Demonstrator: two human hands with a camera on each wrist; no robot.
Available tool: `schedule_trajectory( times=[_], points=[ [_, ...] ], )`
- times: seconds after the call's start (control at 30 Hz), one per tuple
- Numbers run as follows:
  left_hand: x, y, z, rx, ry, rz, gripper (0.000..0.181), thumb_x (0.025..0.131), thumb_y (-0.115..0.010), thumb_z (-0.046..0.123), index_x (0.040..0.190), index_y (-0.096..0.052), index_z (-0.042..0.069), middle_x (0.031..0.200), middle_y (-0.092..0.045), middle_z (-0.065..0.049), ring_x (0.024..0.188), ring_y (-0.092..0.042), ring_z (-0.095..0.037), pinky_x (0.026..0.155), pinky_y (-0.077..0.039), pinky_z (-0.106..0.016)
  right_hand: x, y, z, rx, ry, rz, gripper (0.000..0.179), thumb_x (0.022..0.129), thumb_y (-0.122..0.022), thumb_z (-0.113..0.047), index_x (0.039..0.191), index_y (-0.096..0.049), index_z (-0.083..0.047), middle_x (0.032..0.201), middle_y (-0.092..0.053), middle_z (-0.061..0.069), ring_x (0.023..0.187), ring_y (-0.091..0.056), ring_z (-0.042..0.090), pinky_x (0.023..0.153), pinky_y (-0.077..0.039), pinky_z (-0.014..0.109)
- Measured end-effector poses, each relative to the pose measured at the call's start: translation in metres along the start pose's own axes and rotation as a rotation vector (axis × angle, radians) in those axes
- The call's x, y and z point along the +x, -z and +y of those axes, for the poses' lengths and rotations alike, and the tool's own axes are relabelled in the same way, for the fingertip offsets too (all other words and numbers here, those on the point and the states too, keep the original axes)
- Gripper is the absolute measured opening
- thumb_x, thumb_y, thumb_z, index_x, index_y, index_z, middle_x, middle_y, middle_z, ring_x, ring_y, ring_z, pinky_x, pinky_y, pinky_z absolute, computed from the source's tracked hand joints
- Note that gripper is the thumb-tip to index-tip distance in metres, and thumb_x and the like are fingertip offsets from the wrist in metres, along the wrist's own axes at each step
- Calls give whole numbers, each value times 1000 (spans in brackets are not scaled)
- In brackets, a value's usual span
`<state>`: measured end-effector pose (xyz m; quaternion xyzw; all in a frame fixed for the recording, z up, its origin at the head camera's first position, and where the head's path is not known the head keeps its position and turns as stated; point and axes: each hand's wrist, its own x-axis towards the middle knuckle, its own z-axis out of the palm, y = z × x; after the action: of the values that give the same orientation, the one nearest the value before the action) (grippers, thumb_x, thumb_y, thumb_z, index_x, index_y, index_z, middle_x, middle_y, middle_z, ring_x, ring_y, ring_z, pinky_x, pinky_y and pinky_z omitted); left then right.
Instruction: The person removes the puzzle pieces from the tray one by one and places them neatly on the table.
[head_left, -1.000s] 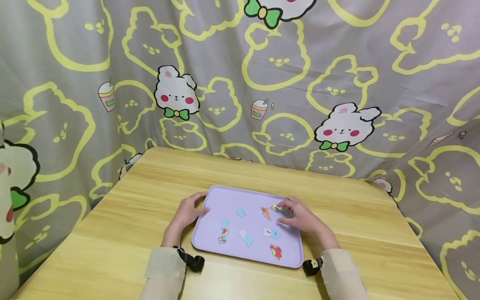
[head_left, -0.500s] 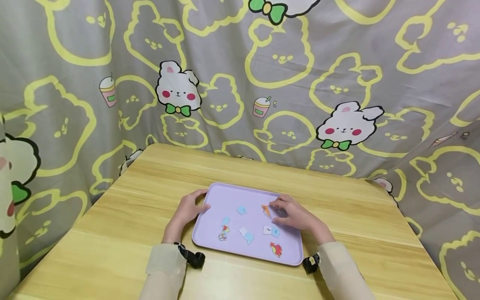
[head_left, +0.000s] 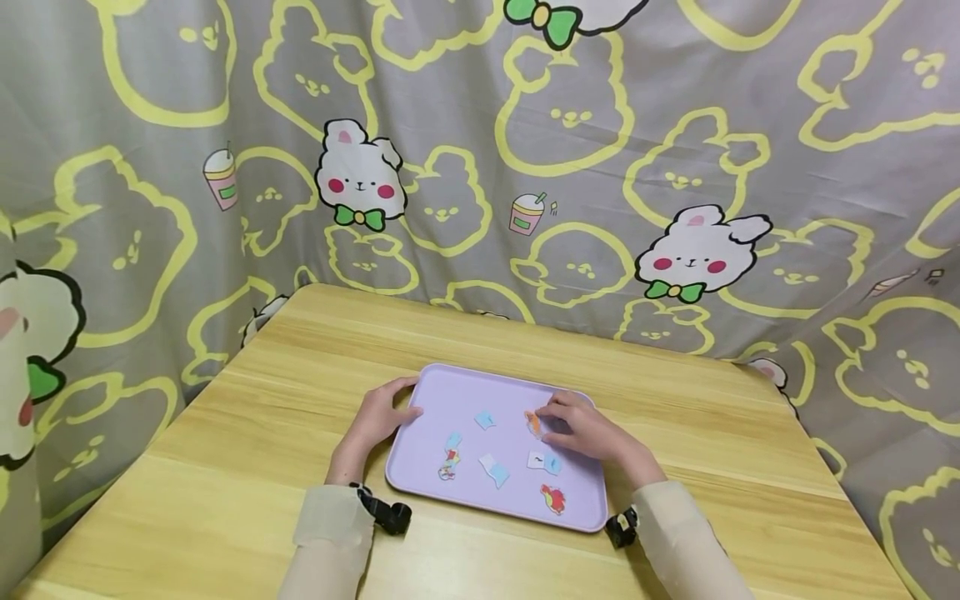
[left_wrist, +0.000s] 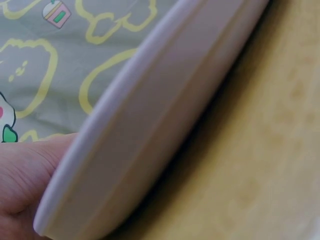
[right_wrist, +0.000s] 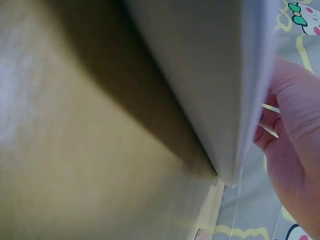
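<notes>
"Currently, what is the position of the right hand (head_left: 583, 427)?"

"The right hand is above the lilac tray (head_left: 457, 392), between two and three o'clock from its centre. The thumb and index finger are apart, their tips at the right-hand edge of the orange cut-out (head_left: 532, 423). Whether the fingers grip it cannot be told."

"Specify the location of the orange cut-out."

"It lies on the tray floor at two o'clock."

"And the left hand (head_left: 377, 418)?"

"It holds the tray rim between nine and ten o'clock, thumb over the edge, remaining fingers along the outside."

"List the other pieces."

"A light-blue piece (head_left: 485, 420) lies near twelve o'clock; a white-and-blue piece (head_left: 543, 462) at three; a red cut-out (head_left: 553, 500) at four; a second white-and-blue piece (head_left: 493, 472) at six; a multicoloured group (head_left: 450, 458) at nine."

"Supporting surface?"

"A wood-grain bench (head_left: 262, 458), with a patterned curtain (head_left: 457, 108) at twelve o'clock beyond it."
</notes>
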<state>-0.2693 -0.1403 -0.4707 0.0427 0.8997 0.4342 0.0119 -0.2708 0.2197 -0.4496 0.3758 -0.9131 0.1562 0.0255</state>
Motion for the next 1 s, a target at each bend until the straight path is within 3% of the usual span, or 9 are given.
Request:
schedule_trajectory(
  times=[0.33, 0.73, 1.0],
  points=[
    [1, 0, 1, 1, 2, 0, 56, 90, -70, 14, 142, -51, 8, 149, -47, -19, 143, -37, -40, 119, -32, -55, 1, 2, -5, 8, -46, 3, 33, 83, -77, -29, 108, -71, -10, 100, -60, -1, 93, -52, 11, 88, -48, 35],
    [1, 1, 2, 6, -9, 6, 56, 90, -70, 13, 142, -51, 8, 148, -48, -19, 142, -38, -40, 119, -33, -54, 4, 2, -9, -64, -3, 54, 29, 78, -79, -28, 98, -72, -7, 93, -61, -1, 83, -52, 8, 76, -51, 27],
    [0, -1, 1, -2, 7, 4, 56, 90, -70, 14, 142, -50, 8, 149, -47, -19, 143, -37, -41, 119, -33, -55, 0, -2, -7, 55, -53, 51, 27, 79, -77, -25, 100, -70, -9, 96, -58, 0, 84, -51, 10, 75, -49, 22]
  ],
)
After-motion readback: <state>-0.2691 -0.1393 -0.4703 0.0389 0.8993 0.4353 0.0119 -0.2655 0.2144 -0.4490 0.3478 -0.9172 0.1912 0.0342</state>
